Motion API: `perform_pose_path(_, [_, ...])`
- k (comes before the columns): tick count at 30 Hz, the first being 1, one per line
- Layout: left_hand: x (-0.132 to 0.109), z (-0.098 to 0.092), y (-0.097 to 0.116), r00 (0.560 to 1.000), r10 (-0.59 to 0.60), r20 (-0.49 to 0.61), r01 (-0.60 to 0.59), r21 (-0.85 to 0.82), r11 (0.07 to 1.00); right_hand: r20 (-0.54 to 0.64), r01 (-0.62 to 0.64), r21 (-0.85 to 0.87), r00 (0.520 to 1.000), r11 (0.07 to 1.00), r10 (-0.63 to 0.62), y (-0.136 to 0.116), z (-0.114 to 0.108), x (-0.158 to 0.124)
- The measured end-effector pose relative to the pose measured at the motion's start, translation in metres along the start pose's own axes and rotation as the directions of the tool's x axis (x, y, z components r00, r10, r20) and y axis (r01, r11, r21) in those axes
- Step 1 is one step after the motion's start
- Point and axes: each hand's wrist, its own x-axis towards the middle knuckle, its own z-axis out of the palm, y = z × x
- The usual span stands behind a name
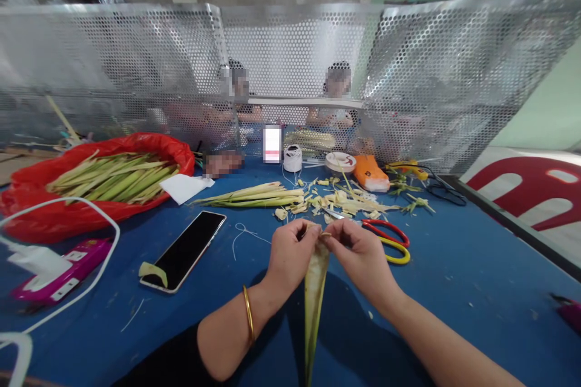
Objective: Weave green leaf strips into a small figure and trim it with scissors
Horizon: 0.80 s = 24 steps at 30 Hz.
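A long pale-green husk leaf (315, 290) hangs from between my two hands, its wide end up and its narrow tip toward me. My left hand (293, 248), below a gold bangle (248, 314), pinches the leaf's top edge from the left. From the right, my right hand (358, 248) grips the same edge, thumb and finger closed close to the other hand. Scissors with red and yellow handles (393, 242) lie just beyond my right hand, their blades partly hidden. Past both hands, husk scraps (340, 201) and a bundle of leaves (258, 195) rest on the blue table (436, 290).
At left stand a red bag (172, 148) of leaves, a black-screened phone (190, 248) and a purple power strip (77, 272) with a white cable. String (292, 160), a tape roll (340, 162) and an orange packet (370, 172) sit before a perforated metal screen (299, 42); people sit behind it.
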Motion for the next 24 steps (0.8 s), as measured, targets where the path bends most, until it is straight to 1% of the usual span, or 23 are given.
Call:
perform_pose_path(4, [0.0003,0.0,-0.0016,1.0,-0.021,0.004,0.021,-0.014,1.0,0.014,-0.068,0.062,0.998,0.996,0.067,0.0029,0.0018,0.0007])
perform_pose_path(9, [-0.0017,0.0042,-0.0041,0.998,-0.036,0.057,0.039,-0.063,0.997,-0.079,-0.085,0.064,0.993,0.994,0.09,0.0038,0.0007,0.0031])
perform_pose_path(13, [-0.0024,0.0056,-0.0068,0.999,-0.047,0.014,0.047,0.01,0.999,-0.026,-0.062,0.033,0.998,0.998,0.063,0.0029,0.0009,0.0014])
perform_pose_path(17, [-0.002,0.0046,-0.0065,0.999,-0.04,-0.002,0.04,-0.004,0.999,-0.023,-0.021,-0.053,1.0,0.998,0.02,0.0008,0.0035,-0.0021])
perform_pose_path(21, [-0.0022,0.0032,-0.0039,0.999,-0.019,-0.035,0.02,0.039,0.999,0.009,-0.104,-0.023,0.995,0.994,0.104,0.0008,0.0071,-0.0048])
perform_pose_path(24, [-0.0026,0.0027,-0.0032,0.999,-0.008,-0.039,0.01,0.055,0.998,0.0,-0.105,-0.013,0.994,0.994,0.105,0.0018,0.0085,-0.0064])
